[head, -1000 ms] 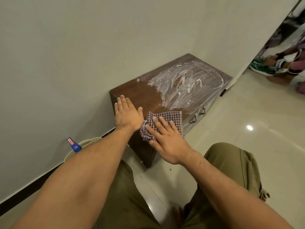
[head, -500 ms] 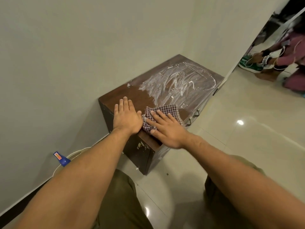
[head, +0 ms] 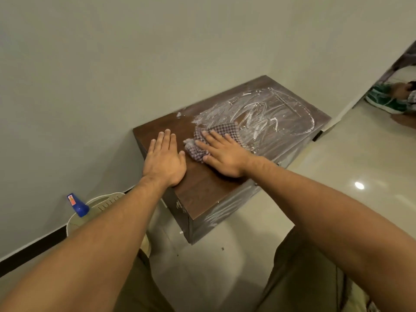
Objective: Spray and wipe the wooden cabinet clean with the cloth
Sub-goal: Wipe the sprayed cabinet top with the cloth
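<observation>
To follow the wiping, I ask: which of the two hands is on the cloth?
The right hand, its flat fingers pressing the cloth at the edge of the foam. The left hand lies flat on bare cabinet wood beside it.

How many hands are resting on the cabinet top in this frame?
2. The left hand lies flat on bare wood of the cabinet; the right hand presses the cloth beside it.
</observation>
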